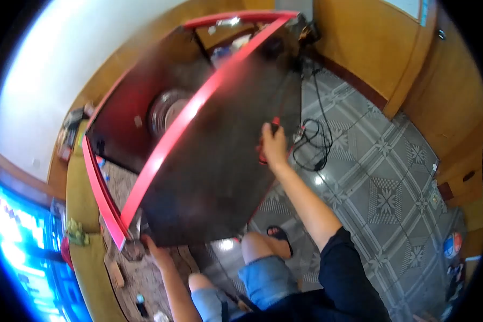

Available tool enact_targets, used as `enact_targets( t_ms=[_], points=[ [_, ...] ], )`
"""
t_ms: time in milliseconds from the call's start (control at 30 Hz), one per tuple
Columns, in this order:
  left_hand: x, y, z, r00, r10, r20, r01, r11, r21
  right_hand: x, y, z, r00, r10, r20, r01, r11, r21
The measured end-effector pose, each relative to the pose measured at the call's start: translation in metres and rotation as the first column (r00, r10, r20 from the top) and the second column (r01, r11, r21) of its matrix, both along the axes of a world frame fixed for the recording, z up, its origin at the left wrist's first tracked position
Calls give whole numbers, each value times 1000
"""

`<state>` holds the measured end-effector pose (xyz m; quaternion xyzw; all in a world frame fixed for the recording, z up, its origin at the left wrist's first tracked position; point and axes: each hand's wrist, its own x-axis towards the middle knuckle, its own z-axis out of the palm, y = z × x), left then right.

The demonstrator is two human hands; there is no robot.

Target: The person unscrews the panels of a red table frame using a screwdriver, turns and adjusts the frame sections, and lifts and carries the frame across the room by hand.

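A large dark cabinet [220, 155] with red edge strips [172, 131] stands tilted in front of me. Through its open side a ring-shaped metallic part [163, 112] shows. My right hand [274, 144] is closed around a red-and-black handheld tool [262, 153] against the dark panel; blur and my fingers hide its exact kind. Low on the left, my left hand [153, 251] is at the cabinet's bottom corner, beside the end of the red strip. Its fingers are mostly hidden behind the edge, so their grip is unclear.
A black cable [327, 147] lies coiled on the patterned tile floor [383, 196] to the right. Wooden doors [456, 86] stand beyond. On the left are a green sofa [86, 268] and a brown rug [129, 279] with small items. My sandalled foot [280, 239] is close below the panel.
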<state>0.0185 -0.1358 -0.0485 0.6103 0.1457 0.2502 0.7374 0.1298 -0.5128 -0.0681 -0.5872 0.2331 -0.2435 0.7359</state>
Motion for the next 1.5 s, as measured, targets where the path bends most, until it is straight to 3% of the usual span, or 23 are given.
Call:
enact_targets(
  t_ms=[67,133,200,267,333,400,467,533,600,633,667,733,800,833,967,1067,1167,1267,1333,1500],
  points=[
    [-7,-28,31,993,88,-83,-87,996,22,-51,4,-32,998,17,-65,0,967,255],
    [-1,7,0,999,-29,29,23,984,176,-88,6,-78,990,68,-126,-22,943,332],
    [8,20,-28,993,85,77,-106,937,333,-119,16,-108,980,72,-188,13,908,418],
    [-9,-35,32,988,125,-89,-121,992,47,-147,33,-107,955,139,-261,-8,895,447],
    [5,-3,-8,992,73,105,-109,915,388,-167,49,-95,921,202,-332,-25,884,467],
    [-5,-16,16,1000,27,-13,-18,882,471,-185,64,-87,850,321,-418,-98,876,472],
    [-8,-14,27,979,-51,-199,139,878,458,-199,78,-91,874,321,-364,-131,879,459],
    [-12,-12,46,944,-329,-11,309,874,374,-211,96,-67,860,374,-347,-197,871,451],
    [1,1,12,953,-300,33,263,878,399,-220,113,-43,843,404,-355,-245,876,415],
    [-5,0,29,914,-398,83,358,885,298,-225,120,-28,805,470,-362,-342,866,365],
    [-1,3,21,925,-345,163,256,878,404,-229,128,-13,759,532,-374,-437,843,313],
    [1,6,20,899,-399,181,316,877,363,-237,147,17,735,583,-346,-513,812,277],
    [-12,9,25,920,-379,96,294,832,470,-245,169,47,695,616,-370,-607,779,157],
    [-15,9,22,916,-341,213,211,859,466,-248,176,57,647,671,-361,-660,731,175],
    [-32,20,-26,941,-289,176,188,879,439,-260,197,84,555,680,-480,-720,681,132],
    [-35,24,-42,943,-321,84,269,888,374,-269,202,99,505,639,-580,-759,649,55],
    [-27,22,-34,933,-312,178,216,884,414,-275,208,116,510,575,-639,-771,635,-44],
    [-18,20,-17,894,-377,241,287,897,337,-280,215,128,553,463,-693,-758,626,-187],
    [-14,19,-15,893,-373,252,307,914,265,-284,210,127,597,488,-637,-756,609,-241],
    [-5,27,-22,869,-396,297,321,907,273,-279,228,126,678,369,-636,-672,663,-331]
  ],
)
